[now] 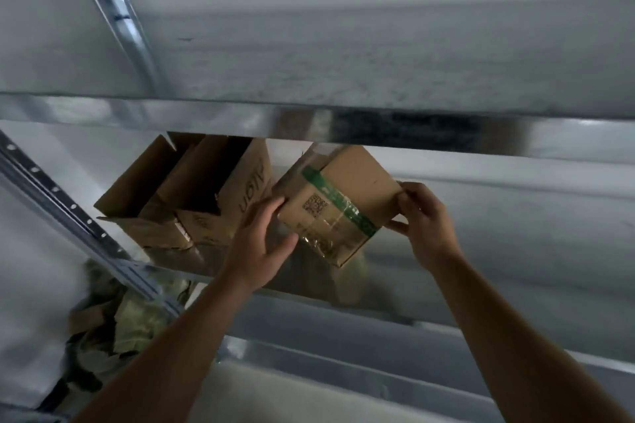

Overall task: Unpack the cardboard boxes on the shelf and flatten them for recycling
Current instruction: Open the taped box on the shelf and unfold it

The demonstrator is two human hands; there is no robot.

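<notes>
A small sealed cardboard box [357,182] with green tape and a printed square code is tilted above the middle shelf [481,271]. My left hand [261,244] touches its left lower corner, fingers fairly straight and thumb under the box. My right hand [424,216] pinches the box's right edge between thumb and curled fingers. To the left, a larger open cardboard box [192,196] stands on the same shelf with its flaps up and its inside dark.
The metal shelf above [309,120] hangs low over both boxes. A perforated upright post [68,206] runs diagonally at the left. Crumpled paper and cardboard scraps [113,319] lie on the floor at the lower left. A lower shelf rail [378,371] crosses below my arms.
</notes>
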